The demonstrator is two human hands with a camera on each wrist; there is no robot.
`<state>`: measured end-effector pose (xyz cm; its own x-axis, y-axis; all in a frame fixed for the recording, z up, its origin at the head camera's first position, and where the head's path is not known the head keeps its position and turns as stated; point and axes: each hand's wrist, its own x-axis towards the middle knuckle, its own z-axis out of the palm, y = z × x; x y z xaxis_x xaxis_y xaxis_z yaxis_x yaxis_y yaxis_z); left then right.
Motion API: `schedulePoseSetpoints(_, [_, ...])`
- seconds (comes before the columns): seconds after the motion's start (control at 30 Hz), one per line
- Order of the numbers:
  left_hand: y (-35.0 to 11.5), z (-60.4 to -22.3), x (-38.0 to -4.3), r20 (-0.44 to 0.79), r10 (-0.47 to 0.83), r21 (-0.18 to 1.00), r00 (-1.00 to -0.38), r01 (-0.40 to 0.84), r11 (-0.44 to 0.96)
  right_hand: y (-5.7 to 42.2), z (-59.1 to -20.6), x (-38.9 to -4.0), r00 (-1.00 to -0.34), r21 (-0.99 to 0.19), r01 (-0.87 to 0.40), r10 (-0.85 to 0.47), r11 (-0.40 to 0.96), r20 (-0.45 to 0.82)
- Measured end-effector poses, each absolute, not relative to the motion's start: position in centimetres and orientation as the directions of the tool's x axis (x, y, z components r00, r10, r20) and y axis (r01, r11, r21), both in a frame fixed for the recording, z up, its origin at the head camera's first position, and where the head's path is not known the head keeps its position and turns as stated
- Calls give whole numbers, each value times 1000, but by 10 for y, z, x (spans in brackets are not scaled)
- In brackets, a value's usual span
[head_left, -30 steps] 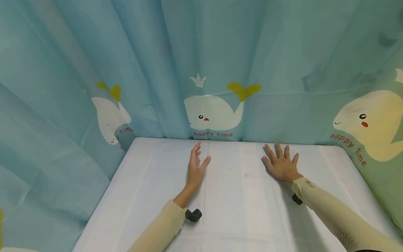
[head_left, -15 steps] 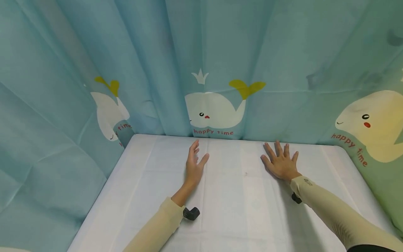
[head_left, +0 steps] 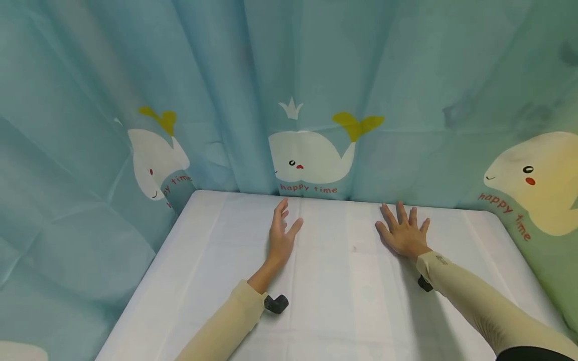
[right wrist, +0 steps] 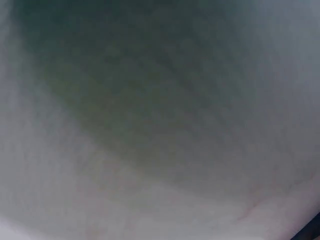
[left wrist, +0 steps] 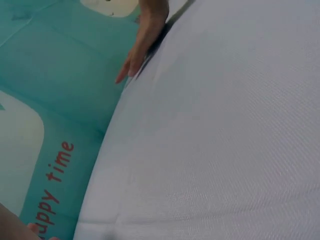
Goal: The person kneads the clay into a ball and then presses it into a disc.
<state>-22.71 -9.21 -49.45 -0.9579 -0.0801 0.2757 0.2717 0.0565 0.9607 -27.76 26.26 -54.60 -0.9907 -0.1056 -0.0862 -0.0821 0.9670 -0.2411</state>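
Note:
On the white cloth-covered table [head_left: 325, 281], my left hand [head_left: 281, 238] rests on its little-finger side near the far edge. Its thumb stands apart from the loosely bent fingers, and nothing is held. Farther right, my right hand [head_left: 403, 235] lies palm down with fingers spread, fingertips close to the back edge. The left wrist view catches the right hand [left wrist: 145, 42] at the top and a bit of the left hand [left wrist: 12, 225] in the lower left corner. In the right wrist view only shaded, blurred white cloth [right wrist: 150, 200] shows.
A blue-green curtain [head_left: 420, 100] printed with white whales and "happy time" hangs along the back and both sides of the table. Small dark wrist cameras [head_left: 276, 304] sit at the cuffs of the pale sleeves [head_left: 226, 321].
The head view has shifted slightly, so the curtain prints sit a little higher and farther right. Both hands keep their places and poses on the table.

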Motion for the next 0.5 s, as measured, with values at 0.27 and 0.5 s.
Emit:
schedulePoseSetpoints(0.27, [-97,-517,-242,272,-53,959,-961,266,98,261,-545,-278,-986,-292,-81,-120,953,-118])
schedulePoseSetpoints(0.5, [-101,-522,-250,240,21,962,-971,241,129,261,-533,-284,-988,-472,-58,-117,880,-97])
